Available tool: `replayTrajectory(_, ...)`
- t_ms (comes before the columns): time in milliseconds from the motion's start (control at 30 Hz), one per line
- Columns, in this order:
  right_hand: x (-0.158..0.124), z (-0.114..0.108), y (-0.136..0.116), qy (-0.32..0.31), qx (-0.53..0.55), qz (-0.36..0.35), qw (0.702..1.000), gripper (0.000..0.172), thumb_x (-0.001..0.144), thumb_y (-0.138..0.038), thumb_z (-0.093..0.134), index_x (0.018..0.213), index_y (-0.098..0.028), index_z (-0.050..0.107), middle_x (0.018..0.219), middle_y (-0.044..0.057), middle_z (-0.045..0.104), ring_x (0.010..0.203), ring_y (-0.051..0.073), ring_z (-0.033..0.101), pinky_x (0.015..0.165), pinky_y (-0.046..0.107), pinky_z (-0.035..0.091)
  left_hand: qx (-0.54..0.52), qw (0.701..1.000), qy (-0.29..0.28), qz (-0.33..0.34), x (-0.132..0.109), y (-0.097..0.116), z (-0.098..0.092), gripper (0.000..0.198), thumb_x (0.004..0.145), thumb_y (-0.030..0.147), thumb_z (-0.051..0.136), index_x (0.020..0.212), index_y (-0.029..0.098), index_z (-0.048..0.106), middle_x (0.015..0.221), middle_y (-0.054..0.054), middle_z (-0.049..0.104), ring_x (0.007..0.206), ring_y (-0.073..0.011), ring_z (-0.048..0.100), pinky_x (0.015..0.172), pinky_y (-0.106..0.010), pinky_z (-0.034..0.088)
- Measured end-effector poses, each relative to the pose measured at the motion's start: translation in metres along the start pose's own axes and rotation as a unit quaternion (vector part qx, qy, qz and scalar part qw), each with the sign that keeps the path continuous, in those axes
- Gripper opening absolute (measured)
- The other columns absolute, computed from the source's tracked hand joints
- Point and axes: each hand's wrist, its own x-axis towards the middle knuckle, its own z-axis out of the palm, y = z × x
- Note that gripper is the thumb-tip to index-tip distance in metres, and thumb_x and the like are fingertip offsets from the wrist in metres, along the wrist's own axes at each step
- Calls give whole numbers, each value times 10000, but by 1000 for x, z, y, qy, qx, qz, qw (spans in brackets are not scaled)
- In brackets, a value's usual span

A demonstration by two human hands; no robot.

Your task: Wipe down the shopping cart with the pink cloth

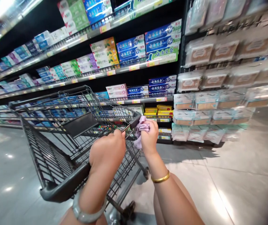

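Note:
A dark grey wire shopping cart (66, 184) stands in front of me, set at an angle. My left hand (108, 148), with a pale bangle at its wrist, is closed at the cart's near top rail; its fingers are mostly hidden behind the fist. Bunched in my right hand (150, 136) is a lavender cloth (142, 126). That hand is closed, and the cloth lies against the cart's black corner bumper (136, 120). A gold bangle (161, 177) circles the right wrist.
Shelves (77, 40) of boxed toothpaste (131, 48) run along the aisle beyond the cart. Hanging packs (225, 51) of small stick-like goods line the shelf end at right. Light tiled floor (218, 175) lies to the right. Cart wheels (146, 172) show below.

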Motion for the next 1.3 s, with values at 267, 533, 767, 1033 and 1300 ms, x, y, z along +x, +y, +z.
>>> replayTrajectory(267,-9,3,-4,-7,-19,-27,999,229,718,-96,519,864,-228,636,1038,75,621,1046,243,585,965,409,478,10,1000,14,1,-6,-13,2,499,1025,411,205,844,186,612,690,-144,689,629,-346,700,530,-372,415)
replayTrajectory(533,-30,14,-4,-83,9,-91,992,283,683,-73,521,885,-226,648,1066,75,624,1082,239,580,980,393,468,33,999,-1,-13,-5,-32,12,547,1019,466,200,874,165,634,709,-160,691,660,-339,705,557,-354,415)
replayTrajectory(767,-41,34,1,-108,20,-77,991,248,698,-67,535,854,-219,654,1011,67,633,1044,232,586,934,371,468,61,997,30,-39,-3,-55,29,569,1012,519,196,805,205,622,644,-118,658,580,-331,669,500,-347,349)
replayTrajectory(1033,-60,65,8,-86,18,-10,996,301,666,-46,506,867,-222,645,1019,68,635,1004,227,587,921,369,477,76,995,45,-47,-3,-82,42,548,1003,528,235,796,207,628,634,-108,654,595,-330,675,511,-345,323)
replayTrajectory(1300,-76,77,7,-127,34,-42,990,308,656,-30,509,860,-214,649,1008,78,638,1019,238,587,933,378,475,54,997,18,-59,-2,-96,49,571,999,551,241,843,196,660,692,-124,687,657,-347,697,532,-348,356)
